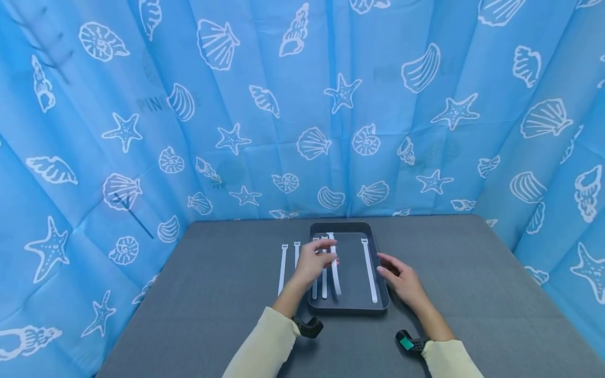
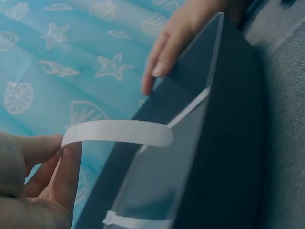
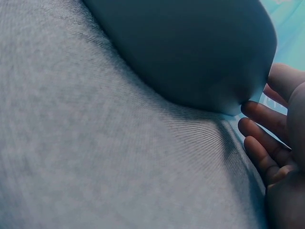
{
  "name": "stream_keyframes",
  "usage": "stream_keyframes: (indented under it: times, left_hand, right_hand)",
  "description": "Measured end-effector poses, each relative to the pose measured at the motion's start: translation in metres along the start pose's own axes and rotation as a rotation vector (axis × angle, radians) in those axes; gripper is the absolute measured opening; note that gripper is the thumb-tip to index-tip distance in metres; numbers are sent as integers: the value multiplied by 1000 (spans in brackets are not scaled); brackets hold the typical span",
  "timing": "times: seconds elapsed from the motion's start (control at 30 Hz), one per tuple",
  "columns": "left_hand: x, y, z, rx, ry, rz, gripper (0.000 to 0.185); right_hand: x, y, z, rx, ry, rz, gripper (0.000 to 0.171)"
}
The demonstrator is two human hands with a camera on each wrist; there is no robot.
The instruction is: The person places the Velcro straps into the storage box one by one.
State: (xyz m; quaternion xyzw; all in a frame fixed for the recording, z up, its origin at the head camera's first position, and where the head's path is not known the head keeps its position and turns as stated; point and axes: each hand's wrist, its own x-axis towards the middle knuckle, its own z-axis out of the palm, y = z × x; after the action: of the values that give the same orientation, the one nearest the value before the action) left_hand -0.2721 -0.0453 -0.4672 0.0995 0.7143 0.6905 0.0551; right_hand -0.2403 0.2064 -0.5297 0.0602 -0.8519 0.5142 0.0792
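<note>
My left hand (image 1: 309, 262) pinches a white cable strap (image 1: 336, 281) between thumb and fingertips over the tray. In the left wrist view the held strap (image 2: 119, 131) bends in an arc, its rounded end hanging free. Below it is a dark grey rectangular tray (image 1: 350, 304). Two straps, one of them a left strap (image 1: 324, 289), lie in the tray's left part, partly covered by my left hand. A further strap (image 1: 369, 273) lies near its right wall. My right hand (image 1: 404, 281) rests with loose fingers at the tray's right rim, its fingertips (image 3: 250, 107) right at the outer wall.
Left of the tray, two more white straps lie on the grey table, the outer strap (image 1: 282, 270) in fuller view. The grey cloth-covered table (image 1: 227, 294) reaches back to a blue curtain (image 1: 264, 173) with white shell prints. Black bands circle both wrists.
</note>
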Motion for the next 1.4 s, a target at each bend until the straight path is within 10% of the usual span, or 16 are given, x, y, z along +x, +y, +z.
stream_keyframes:
  times: [0.63, 1.4]
  left_hand:
    - [15, -25, 45, 375, -100, -75, 31]
    - [24, -38, 50, 713, -156, -22, 34]
  right_hand:
    - [1, 0, 0, -2, 1, 2, 43]
    - [0, 1, 1, 23, -6, 15, 43]
